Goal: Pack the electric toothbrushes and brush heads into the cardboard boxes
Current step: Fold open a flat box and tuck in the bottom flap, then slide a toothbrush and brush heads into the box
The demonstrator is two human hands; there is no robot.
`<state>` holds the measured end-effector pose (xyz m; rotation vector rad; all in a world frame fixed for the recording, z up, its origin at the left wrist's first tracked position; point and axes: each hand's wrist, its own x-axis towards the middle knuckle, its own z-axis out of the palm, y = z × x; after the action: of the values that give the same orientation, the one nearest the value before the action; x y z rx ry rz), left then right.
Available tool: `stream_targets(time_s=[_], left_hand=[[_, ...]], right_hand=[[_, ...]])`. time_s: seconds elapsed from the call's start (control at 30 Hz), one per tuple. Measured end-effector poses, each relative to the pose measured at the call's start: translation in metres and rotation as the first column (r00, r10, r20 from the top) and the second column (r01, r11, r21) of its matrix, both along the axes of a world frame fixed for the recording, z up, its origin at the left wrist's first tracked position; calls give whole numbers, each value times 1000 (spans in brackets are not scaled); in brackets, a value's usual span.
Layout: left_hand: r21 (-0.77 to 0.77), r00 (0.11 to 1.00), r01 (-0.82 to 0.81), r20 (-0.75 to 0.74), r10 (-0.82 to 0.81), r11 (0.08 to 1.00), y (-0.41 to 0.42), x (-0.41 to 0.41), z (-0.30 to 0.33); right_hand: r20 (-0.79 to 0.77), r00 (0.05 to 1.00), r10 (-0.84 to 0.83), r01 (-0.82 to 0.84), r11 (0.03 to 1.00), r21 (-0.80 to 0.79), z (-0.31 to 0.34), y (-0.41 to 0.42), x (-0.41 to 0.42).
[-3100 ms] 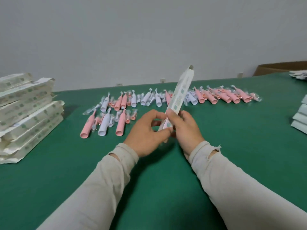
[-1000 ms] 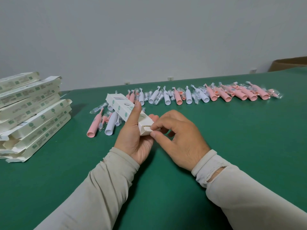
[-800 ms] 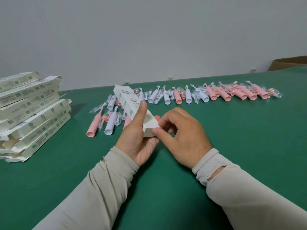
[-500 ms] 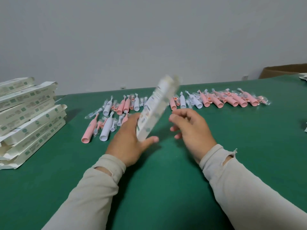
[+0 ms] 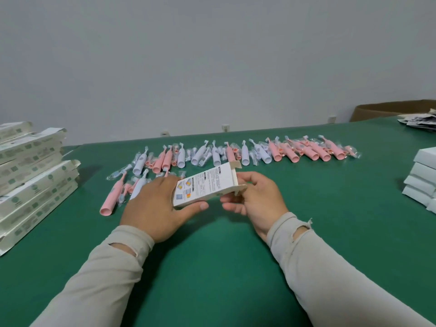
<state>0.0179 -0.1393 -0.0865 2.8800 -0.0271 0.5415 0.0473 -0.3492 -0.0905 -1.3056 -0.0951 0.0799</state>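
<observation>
Box (image 5: 205, 185) swung flat | both hands grip ends | flaps open

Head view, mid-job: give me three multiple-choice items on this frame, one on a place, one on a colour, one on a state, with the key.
1. Where does the tall pile of printed boxes lie?
A. At the table's left edge
B. Directly behind the toothbrushes
C. On the person's lap

2. What colour is the table?
A. Grey
B. Green
C. Brown

3. In what state is the right end of the held box?
A. Taped shut
C. Crushed flat
B. Open, flaps out

Key: 1 A, the pile sits far left, beside the toothbrushes. 2 B, green surface all around. 3 B, the flaps stand loose by the right hand while the left hand grips the other end.
</observation>
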Motion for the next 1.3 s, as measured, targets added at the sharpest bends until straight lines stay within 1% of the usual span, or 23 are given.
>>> stream_targets(time_s=[0.03,0.07,0.13,0.17,0.2,0.23,0.33,0.43,0.5,0.57,0.63,0.77,0.87,1.07,1.2,1.3], left_hand=[[43,1000,4,17,-5,999,2,2,2],[72,1000,10,29,-12,997,5,3,2],[80,999,16,36,-19,997,12,4,-1],[69,999,14,31,-17,998,15,4,-4],[54,1000,15,25,-17,998,17,3,-7],[39,1000,21,20,-21,999,19,3,-9],[-21,998,58,25,-57,998,24,3,-11],[-79,996,88,32,-85,993,29,4,-11],[-100,994,98,64,-92,990,31,4,-10],[-106,991,105,91,-95,989,32,3,-7],[-119,991,95,101,-83,988,33,2,-4],[-157,993,82,97,-68,984,36,-2,-4],[-136,994,82,84,-71,987,37,-1,-5],[-119,988,130,103,-117,984,39,0,-5],[-126,980,183,97,-172,975,38,-1,-6],[-154,975,213,97,-200,965,37,-4,-4]], right_hand=[[16,1000,22,-21,999,-44,-2,4,-2],[67,998,9,-1,993,-121,-5,5,-1],[247,965,-87,160,943,-291,-8,3,2],[337,934,-122,238,914,-329,-8,1,3],[406,905,-128,277,902,-332,-8,-1,4],[454,884,-114,281,906,-318,-8,-2,5],[533,845,-35,222,931,-291,-8,1,4],[504,863,21,118,963,-242,-8,2,2],[469,882,54,52,976,-209,-6,1,2],[429,901,71,-14,991,-135,-2,-1,2],[443,893,79,-44,995,-89,1,-1,0],[537,840,78,29,982,-189,5,-4,-4],[553,824,126,11,971,-238,5,-4,-5],[484,840,246,-133,957,-257,8,-10,-5],[424,849,317,-258,947,-191,8,-12,-4],[402,845,354,-316,935,-161,10,-15,-3]])
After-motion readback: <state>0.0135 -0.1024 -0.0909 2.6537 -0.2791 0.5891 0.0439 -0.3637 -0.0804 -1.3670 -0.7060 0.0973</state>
